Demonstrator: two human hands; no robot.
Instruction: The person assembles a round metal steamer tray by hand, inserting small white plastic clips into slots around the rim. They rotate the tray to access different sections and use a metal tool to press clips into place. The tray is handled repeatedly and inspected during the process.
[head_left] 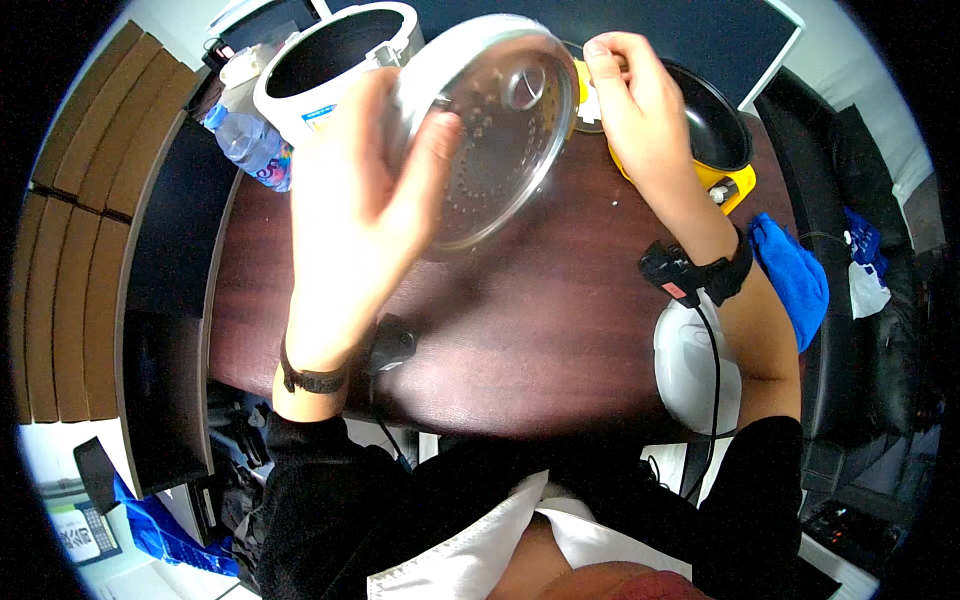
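My left hand (370,200) is closed on the edge of a round see-through lid (500,150), tilted on its side above the table. The thumb lies over the near face, and drops or specks dot the clear part. My right hand (640,105) is raised to the right of the lid, its fingers curled near a small yellow and white part (585,95). What those fingers hold, if anything, is hidden. Behind this hand stands a yellow electric pan (715,125) with a black inside. An open white pot (340,65) with a dark inside stands beyond my left hand.
A clear bottle with a blue cap (245,148) stands at the table's left edge. A blue cloth (792,270) and a white rounded object (690,370) lie by my right forearm. The dark red-brown table (540,330) is bounded behind by a dark panel (680,40).
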